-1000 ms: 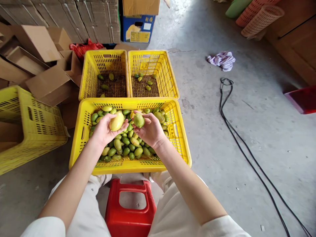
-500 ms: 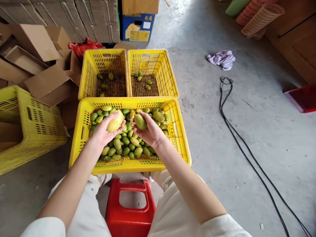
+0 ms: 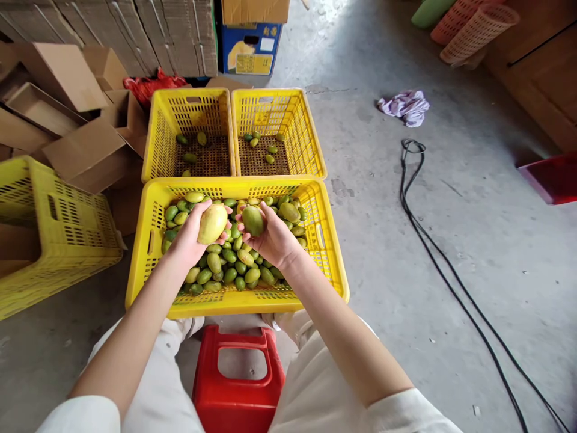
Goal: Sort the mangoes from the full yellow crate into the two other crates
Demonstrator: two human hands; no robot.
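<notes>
My left hand [image 3: 190, 239] is wrapped round a pale yellow mango [image 3: 213, 224], the larger of the two held fruits. In my right hand [image 3: 274, 240] is a smaller green mango [image 3: 253, 221], cradled between thumb and fingers. Both hands are side by side, a small gap apart, above a wide yellow crate [image 3: 238, 310]. Many loose green and yellowish mangoes [image 3: 246, 257] fill the bottom of that crate. My hands and forearms hide part of the pile.
Behind stand two yellow crates, a left one [image 3: 148, 138] and a right one [image 3: 318, 141], each with several mangoes. A red stool [image 3: 237, 391] is between my legs. Cardboard boxes [image 3: 85, 150] and another crate [image 3: 76, 222] lie left. A black cable [image 3: 444, 264] and cloth [image 3: 406, 108] lie right.
The yellow mango has turned a little in my left hand, and the green mango has tilted slightly in my right. Both hands stay nearly in place.
</notes>
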